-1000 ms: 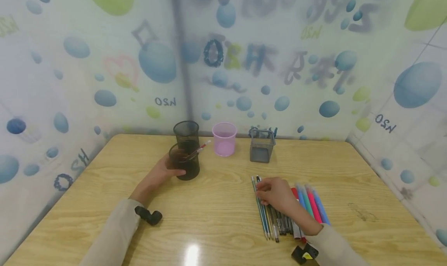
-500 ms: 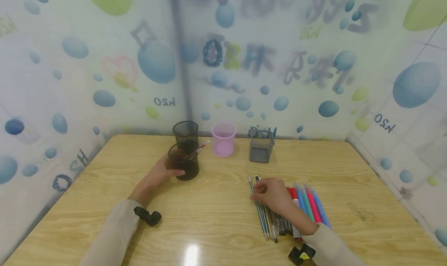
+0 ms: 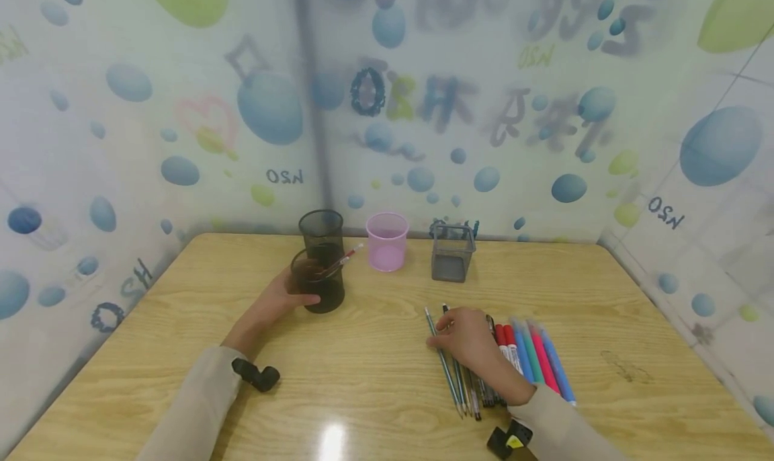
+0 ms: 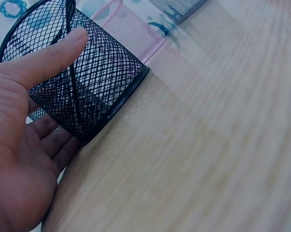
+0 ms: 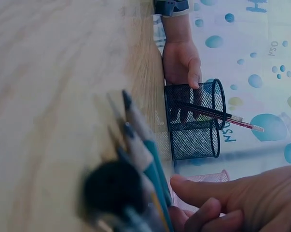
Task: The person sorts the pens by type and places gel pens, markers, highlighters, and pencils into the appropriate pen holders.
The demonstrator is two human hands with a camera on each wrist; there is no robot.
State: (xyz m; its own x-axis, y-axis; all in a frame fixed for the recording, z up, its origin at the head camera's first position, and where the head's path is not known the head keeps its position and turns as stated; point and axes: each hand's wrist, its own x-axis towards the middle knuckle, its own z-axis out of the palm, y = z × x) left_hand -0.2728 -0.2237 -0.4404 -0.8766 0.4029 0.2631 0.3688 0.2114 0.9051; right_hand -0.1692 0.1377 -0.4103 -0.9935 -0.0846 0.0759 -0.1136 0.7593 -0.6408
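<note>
My left hand point(image 3: 293, 296) holds a round black mesh pencil cup point(image 4: 102, 82), thumb across the near side and fingers behind it. Two pencils point(image 5: 244, 124) lean out of this cup, one of them red. At the right, my right hand point(image 3: 468, 337) is low over a row of pencils and pens, thumb and fingers pinching the leftmost teal pencil point(image 3: 449, 373). Its sharpened tip points toward the near edge. More pencils point(image 3: 462, 387) and dark pens point(image 3: 488, 394) lie beside it, partly covered by the hand.
Behind the held cup stands another black mesh cup point(image 3: 320, 226). A pink mesh cup point(image 3: 388, 249) and a square grey mesh holder point(image 3: 450, 266) line the table's back. Red-capped markers point(image 3: 505, 337) and several coloured felt pens point(image 3: 543, 357) lie right of my right hand. Patterned walls point(image 3: 387, 145) enclose the table.
My right hand has shifted slightly left, and the teal pencil's upper end has swung left, away from the neighbouring pencils. More of the red-capped markers shows. My left hand stays on the cup.
</note>
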